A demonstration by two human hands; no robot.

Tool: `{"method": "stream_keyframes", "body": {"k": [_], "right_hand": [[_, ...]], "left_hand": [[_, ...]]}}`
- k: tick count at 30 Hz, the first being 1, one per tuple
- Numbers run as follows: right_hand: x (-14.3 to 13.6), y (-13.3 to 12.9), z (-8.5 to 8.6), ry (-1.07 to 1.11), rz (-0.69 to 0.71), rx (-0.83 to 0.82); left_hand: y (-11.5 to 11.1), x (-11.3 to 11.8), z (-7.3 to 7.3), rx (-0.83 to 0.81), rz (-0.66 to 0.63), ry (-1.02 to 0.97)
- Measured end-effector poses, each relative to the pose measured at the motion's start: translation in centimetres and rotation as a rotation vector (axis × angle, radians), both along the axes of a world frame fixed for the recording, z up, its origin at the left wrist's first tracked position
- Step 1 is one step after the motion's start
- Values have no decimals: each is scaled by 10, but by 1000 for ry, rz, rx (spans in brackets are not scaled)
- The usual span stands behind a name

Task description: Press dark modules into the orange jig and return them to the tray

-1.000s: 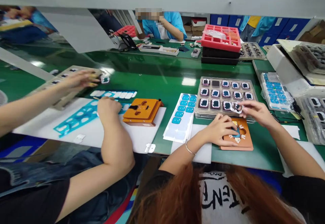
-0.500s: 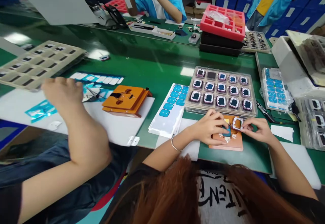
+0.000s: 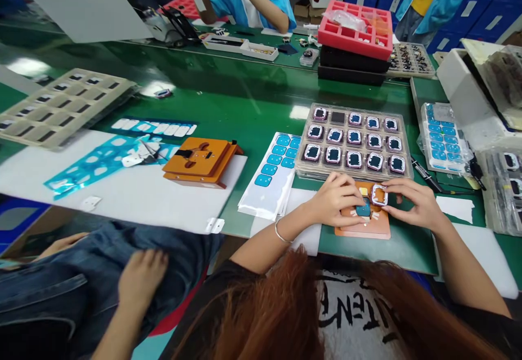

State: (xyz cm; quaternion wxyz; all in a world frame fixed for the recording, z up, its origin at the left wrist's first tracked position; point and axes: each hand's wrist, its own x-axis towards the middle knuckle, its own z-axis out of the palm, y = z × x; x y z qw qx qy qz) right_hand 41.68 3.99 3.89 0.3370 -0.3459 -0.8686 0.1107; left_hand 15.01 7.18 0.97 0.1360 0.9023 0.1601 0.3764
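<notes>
My left hand point(image 3: 337, 199) has its fingers closed on a small blue-and-dark piece point(image 3: 362, 208) over an orange fixture plate point(image 3: 367, 230). Between thumb and fingers, my right hand point(image 3: 414, 203) grips a white-rimmed square frame point(image 3: 379, 195) at the plate's upper right. The frame's middle is open and orange shows through it. A yellow square point(image 3: 363, 191) lies between the piece and the frame. Just behind the plate stands a clear tray point(image 3: 323, 160) with rows of similar frames with dark centres. A sheet of blue stickers point(image 3: 266, 179) lies left of the tray.
An orange stand point(image 3: 196, 156) and cut blue film point(image 3: 92, 167) lie on white foam at left. A co-worker's hand point(image 3: 142, 275) rests on their lap. Clear trays point(image 3: 499, 208), a white box point(image 3: 468, 85) and a marker point(image 3: 426, 174) are at right; a red tray point(image 3: 354, 44) sits behind.
The co-worker's hand at left has moved down from the table to the lap. My right hand's fingers have spread along the frame's side. The person across has shifted their arms.
</notes>
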Motion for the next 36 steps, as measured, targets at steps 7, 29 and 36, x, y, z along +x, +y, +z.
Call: {"method": "stream_keyframes", "body": {"k": [7,29,36], "right_hand": [[-17,-7,-4,-27,103,114],[-25,-13,-18,-38,-34,2],[-31,-15,-32,223,-47,-142]], "left_hand": [[0,2,0,-124,72,-116],[-4,2,-2,-207,103,34],[-12,11,-7,-163,73,145]]}}
